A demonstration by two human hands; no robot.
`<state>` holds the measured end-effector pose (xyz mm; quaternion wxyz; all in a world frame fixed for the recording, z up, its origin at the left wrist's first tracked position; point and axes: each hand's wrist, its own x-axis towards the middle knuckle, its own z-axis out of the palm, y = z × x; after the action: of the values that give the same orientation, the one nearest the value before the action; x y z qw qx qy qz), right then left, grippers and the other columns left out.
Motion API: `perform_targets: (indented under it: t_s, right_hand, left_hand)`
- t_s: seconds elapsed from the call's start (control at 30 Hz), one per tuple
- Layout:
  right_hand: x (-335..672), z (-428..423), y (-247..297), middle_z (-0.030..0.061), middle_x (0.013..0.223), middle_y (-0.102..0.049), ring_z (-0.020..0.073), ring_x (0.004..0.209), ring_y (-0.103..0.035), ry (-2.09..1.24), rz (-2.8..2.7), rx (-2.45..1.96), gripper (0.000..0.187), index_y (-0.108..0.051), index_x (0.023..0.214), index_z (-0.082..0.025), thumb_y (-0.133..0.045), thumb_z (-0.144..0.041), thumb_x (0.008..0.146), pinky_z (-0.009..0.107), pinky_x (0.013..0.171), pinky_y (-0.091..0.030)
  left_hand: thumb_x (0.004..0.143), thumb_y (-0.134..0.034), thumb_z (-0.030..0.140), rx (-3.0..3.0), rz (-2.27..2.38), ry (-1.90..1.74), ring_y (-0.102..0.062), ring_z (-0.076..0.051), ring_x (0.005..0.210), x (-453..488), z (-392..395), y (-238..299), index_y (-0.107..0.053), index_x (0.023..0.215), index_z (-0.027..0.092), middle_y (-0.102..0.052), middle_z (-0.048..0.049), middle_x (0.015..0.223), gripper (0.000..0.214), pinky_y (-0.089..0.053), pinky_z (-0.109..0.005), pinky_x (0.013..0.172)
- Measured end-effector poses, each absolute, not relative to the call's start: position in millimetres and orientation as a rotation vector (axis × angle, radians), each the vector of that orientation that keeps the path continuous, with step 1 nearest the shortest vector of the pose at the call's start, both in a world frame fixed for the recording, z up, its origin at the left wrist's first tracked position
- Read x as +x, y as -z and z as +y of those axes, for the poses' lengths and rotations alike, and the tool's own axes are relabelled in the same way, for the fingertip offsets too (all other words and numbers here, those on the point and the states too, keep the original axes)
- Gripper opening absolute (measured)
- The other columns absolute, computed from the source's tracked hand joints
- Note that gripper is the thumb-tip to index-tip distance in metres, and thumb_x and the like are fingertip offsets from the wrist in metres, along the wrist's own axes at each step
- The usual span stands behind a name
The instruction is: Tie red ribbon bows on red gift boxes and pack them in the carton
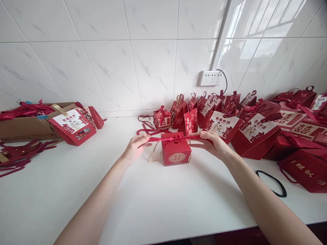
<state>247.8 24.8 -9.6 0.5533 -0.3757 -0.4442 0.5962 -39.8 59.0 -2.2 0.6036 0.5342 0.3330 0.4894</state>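
Observation:
A red gift box (pixel 176 153) with a round gold emblem stands upright on the white tabletop in front of me. Across its top runs a red ribbon (pixel 163 139), knotted or bowed at the middle. My left hand (pixel 138 144) pinches the ribbon on the left side of the box. On the other side, my right hand (pixel 211 143) grips the ribbon's other end, and it is stretched nearly level between both hands. A gold twisted cord (pixel 152 157) hangs from the box's sides onto the table.
Many red gift boxes (pixel 258 136) crowd the right and back. A cardboard box (pixel 28 127) with ribbons stands left, beside another red box (pixel 74 126). Loose ribbons (pixel 21 153) lie at far left. A black band (pixel 273 183) rests near my right forearm. A power strip (pixel 211 78) hangs on the tiled wall.

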Motion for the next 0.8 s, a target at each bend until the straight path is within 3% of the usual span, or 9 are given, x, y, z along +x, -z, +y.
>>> perform_targets:
  t_s: [0.17,0.33,0.57,0.8]
  right_hand:
    - [261.4,29.5,10.2,0.0023,0.066,-0.064,0.0197,0.068,-0.062,-1.366,-0.846,-0.927,0.004,-0.055,0.060,-0.020,-0.058,-0.018,0.061,0.039,0.070,-0.053]
    - [275.6,30.2,5.2,-0.0030,0.048,-0.043,0.0103,0.043,-0.041,-1.406,-0.692,-0.792,0.016,-0.042,0.055,-0.021,-0.057,-0.016,0.058,0.029,0.044,-0.045]
    - [282.7,31.1,0.4,-0.0049,0.046,-0.041,0.0065,0.040,-0.039,-1.369,-0.534,-0.638,0.023,-0.039,0.054,-0.020,-0.061,-0.017,0.062,0.021,0.040,-0.041]
    - [284.5,30.2,-1.1,-0.0080,0.042,-0.041,0.0067,0.037,-0.039,-1.233,-0.583,-0.584,0.029,-0.039,0.057,-0.021,-0.066,-0.020,0.066,0.023,0.041,-0.042]
  left_hand:
    - [0.064,-0.063,0.022,0.948,0.708,-1.262,-0.055,-0.018,0.081,-52.6,69.4,2.6,-0.054,0.055,0.017,-0.058,-0.0026,0.077,0.014,-0.047,-0.032,0.072]
    - [0.061,-0.056,0.018,0.779,0.665,-1.406,-0.055,-0.016,0.068,-61.1,71.8,-2.7,-0.044,0.047,0.017,-0.055,-0.0015,0.067,0.019,-0.047,-0.031,0.063]
    - [0.061,-0.058,0.018,0.742,0.692,-1.393,-0.056,-0.016,0.064,-68.8,72.9,-5.7,-0.053,0.052,0.016,-0.054,-0.0019,0.063,0.010,-0.046,-0.029,0.056]
    - [0.064,-0.064,0.019,0.647,0.687,-1.410,-0.050,-0.012,0.051,-68.1,73.5,-6.4,-0.036,0.039,0.017,-0.052,-0.0008,0.055,0.037,-0.039,-0.026,0.047]
